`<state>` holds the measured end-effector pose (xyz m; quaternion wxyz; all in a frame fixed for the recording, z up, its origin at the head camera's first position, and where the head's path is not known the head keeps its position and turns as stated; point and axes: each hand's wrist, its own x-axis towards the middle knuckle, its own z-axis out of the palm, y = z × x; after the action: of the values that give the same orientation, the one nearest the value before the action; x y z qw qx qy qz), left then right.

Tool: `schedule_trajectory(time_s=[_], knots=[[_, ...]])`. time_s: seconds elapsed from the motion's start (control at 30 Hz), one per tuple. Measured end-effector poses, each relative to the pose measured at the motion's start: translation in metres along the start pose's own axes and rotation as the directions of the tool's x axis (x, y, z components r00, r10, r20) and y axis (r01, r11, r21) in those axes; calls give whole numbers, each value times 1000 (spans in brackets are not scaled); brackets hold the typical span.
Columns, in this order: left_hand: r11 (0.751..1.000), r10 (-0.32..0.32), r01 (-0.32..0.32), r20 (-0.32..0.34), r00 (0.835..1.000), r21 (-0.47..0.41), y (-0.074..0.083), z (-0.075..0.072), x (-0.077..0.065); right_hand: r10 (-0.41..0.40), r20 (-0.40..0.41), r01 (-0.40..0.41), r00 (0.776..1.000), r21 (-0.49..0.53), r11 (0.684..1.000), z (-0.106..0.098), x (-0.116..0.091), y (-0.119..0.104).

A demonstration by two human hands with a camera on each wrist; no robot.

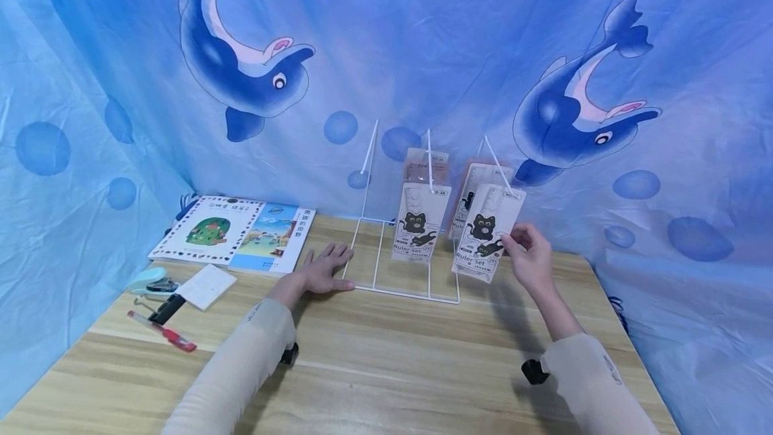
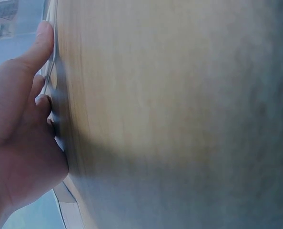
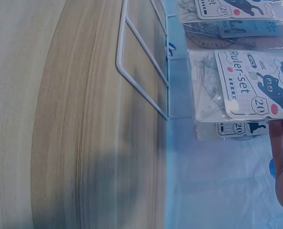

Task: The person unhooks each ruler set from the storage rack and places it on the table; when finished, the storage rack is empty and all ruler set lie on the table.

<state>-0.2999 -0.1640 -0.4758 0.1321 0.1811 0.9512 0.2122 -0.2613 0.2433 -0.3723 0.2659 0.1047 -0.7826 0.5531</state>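
Ruler-set packet (image 1: 488, 233) on the right hook (image 1: 498, 164) of the white wire rack (image 1: 398, 293).
Head view: I see the right hand (image 1: 531, 257) pinching its right edge, left hand (image 1: 323, 272) spread at the rack's base. Left wrist: far fingers hard to make out. Right wrist: packet cut off, fingertips hidden behind it.

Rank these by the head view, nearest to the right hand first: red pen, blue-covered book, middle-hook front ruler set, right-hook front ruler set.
1. Right-hook front ruler set: touching the right hand.
2. Middle-hook front ruler set: just left.
3. Blue-covered book: farther left.
4. Red pen: far left.
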Motion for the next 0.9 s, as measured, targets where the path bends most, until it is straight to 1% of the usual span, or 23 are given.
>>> schedule_trajectory(time_s=[0.1,0.13,0.3,0.43,0.5,0.6,0.67,0.77,0.8,0.9], knots=[[1000,-5,5,3,1000,1,0,0,0,-12,20,13,1000,-43,999,-4,-2,2],[1000,-7,7,3,1000,0,0,0,0,-3,27,5,1000,-53,999,-5,-2,3],[1000,-12,12,5,1000,-3,0,0,1,-13,78,13,997,1,1000,-14,-3,22],[1000,-10,10,5,1000,3,-1,0,1,-79,133,73,988,48,996,-22,-5,28],[1000,-9,9,6,1000,4,-2,0,1,-111,161,100,981,75,992,-26,-7,26],[1000,-13,13,8,1000,3,-2,-1,1,-144,189,129,971,88,988,-34,-9,21],[1000,-15,15,9,1000,6,-1,-1,1,-155,186,147,970,56,988,-41,-10,16],[1000,-14,14,12,1000,5,0,-1,2,-158,153,159,976,8,987,-55,-12,11],[1000,-13,13,13,1000,4,0,-1,2,-150,131,152,980,-8,988,-61,-13,11],[1000,-11,11,13,1000,-1,0,-2,0,-84,64,82,994,30,996,-83,-16,19]])
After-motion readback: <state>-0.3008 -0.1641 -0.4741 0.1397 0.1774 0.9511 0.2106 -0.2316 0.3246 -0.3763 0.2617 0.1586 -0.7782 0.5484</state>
